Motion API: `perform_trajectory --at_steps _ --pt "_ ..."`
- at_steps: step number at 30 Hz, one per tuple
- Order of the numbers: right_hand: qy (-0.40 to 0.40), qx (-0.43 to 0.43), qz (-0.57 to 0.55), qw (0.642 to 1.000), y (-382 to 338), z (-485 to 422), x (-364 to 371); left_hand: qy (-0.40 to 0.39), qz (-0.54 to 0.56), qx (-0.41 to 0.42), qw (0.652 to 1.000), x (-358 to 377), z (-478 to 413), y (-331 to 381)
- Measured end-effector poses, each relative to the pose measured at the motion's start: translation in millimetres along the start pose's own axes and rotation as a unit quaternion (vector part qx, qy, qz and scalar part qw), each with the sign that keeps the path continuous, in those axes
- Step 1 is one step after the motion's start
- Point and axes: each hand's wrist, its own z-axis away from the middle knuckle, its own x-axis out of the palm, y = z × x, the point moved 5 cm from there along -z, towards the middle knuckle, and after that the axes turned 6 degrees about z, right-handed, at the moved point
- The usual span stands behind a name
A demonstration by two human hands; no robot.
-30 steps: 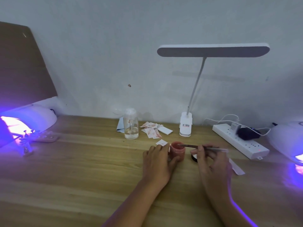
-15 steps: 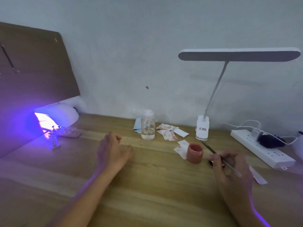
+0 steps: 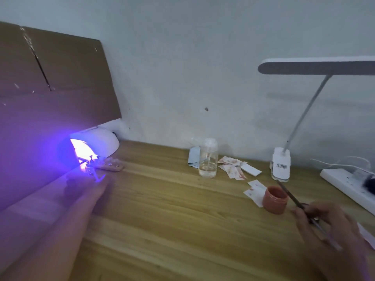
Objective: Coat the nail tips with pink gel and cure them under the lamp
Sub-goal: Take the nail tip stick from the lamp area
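Hands, two. Left hand [image 3: 87, 185]: stretched to the lamp mouth, likely to tend the tips; grip lost in violet glare, cannot tell. Right hand [image 3: 322, 222]: pinching brush [image 3: 290, 196], parked beside the jar, probably for reloading.
Curing lamp [image 3: 97, 142]: lit, just beyond left hand.
Pink gel jar [image 3: 275, 199]: uncapped, just left of right hand.
Nail tips [image 3: 92, 166]: on stand, at left fingertips, in the glow.
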Motion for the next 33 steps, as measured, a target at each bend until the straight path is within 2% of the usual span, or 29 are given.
perform_trajectory --at_steps 1,4,6,9,14,19,23,25,28,31,33 --pt "0.014 -0.009 -0.007 1.0 0 1 0 -0.014 -0.012 -0.005 1.0 1 -5 -4" --pt "0.021 -0.005 -0.002 1.0 0 1 -1 0.02 -0.062 -0.048 0.997 -10 -21 -18" --pt "0.02 -0.005 0.009 1.0 -1 1 -1 -0.017 -0.104 -0.046 0.993 -16 -26 -22" --pt "-0.003 -0.005 0.015 1.0 -3 -1 0 -0.071 -0.144 0.008 0.987 -17 -24 -25" --pt "-0.05 -0.003 0.002 0.999 -2 -4 -3 -0.098 -0.187 0.074 0.975 -26 5 -24" --pt "-0.048 -0.03 0.019 0.998 -3 -3 -5 -0.156 -0.193 0.087 0.965 -14 38 -15" --pt "-0.056 -0.028 0.021 0.998 -4 -1 -6 -0.202 -0.119 0.113 0.966 22 73 -1" --pt "-0.055 -0.018 0.021 0.998 -4 0 -9 -0.245 -0.129 0.119 0.954 32 78 3" --pt "-0.062 -0.019 0.016 0.998 0 -2 -10 -0.316 -0.073 0.09 0.942 27 62 -3" --pt "-0.069 -0.019 0.012 0.997 1 -4 -7 -0.235 -0.045 0.039 0.97 -2 26 -21" --pt "-0.074 -0.027 0.013 0.997 -2 -5 -4 -0.178 -0.043 0.033 0.983 -17 8 -30"
